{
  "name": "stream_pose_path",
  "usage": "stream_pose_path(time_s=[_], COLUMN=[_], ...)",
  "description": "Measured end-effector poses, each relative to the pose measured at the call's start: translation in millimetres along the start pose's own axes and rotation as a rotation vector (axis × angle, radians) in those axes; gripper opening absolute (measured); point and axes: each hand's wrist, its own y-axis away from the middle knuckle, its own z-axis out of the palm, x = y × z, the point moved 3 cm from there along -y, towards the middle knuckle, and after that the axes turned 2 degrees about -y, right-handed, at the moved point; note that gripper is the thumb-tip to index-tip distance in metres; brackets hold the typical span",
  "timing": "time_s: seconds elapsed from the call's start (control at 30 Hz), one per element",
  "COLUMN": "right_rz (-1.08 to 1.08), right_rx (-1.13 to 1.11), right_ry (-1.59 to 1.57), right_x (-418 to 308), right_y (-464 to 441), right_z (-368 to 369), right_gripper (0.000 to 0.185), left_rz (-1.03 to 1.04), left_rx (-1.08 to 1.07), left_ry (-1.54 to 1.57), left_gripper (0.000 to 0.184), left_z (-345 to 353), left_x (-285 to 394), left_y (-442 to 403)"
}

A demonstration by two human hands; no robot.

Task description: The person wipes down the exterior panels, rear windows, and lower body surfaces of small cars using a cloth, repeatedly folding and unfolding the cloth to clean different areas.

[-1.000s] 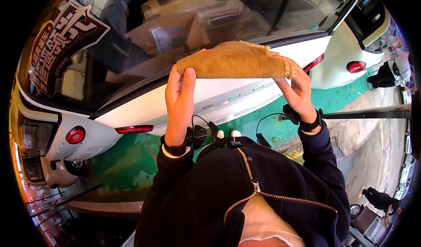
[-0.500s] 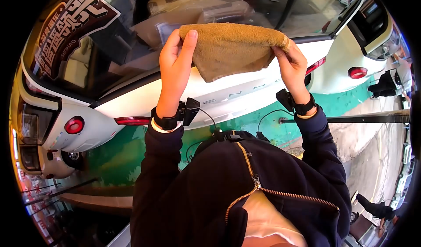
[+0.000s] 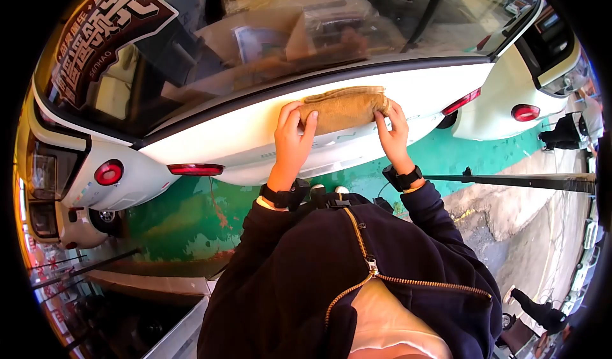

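A folded brown cloth is stretched between my two hands, in front of the white rear panel of a car, just below its rear window. My left hand grips the cloth's left end, thumb on the near side. At the right end, my right hand pinches the cloth between thumb and fingers. Whether the cloth touches the panel I cannot tell. Both wrists carry black straps with small devices.
The dark rear window bears a large sticker. Red tail lights flank the panel. A second white vehicle stands at the right. A dark pole crosses the right side. People are at the far right.
Both hands have lowered with the cloth and come closer together. The cloth, hanging open half a second ago, now looks folded and shorter.
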Motion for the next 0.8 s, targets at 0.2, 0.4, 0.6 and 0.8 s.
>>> stream_pose_path(time_s=[0.2,0.4,0.6,0.8], right_rz=[0.202,-0.247,-0.289,-0.363], right_rx=[0.190,-0.027,-0.088,0.081], right_ry=[-0.123,0.506,0.522,0.541], right_x=[11,-35,-17,-3], right_y=[-5,-14,-14,-4], right_z=[15,37,41,56], right_gripper=[0.052,0.041,0.040,0.029], left_rz=[-0.013,0.430,0.391,0.503], left_rx=[0.194,-0.276,-0.200,-0.175], left_ry=[-0.100,-0.601,-0.831,-0.947], left_gripper=[0.033,0.055,0.049,0.044], left_z=[-9,39,69,63], left_x=[8,37,-1,0], left_y=[-23,16,33,31])
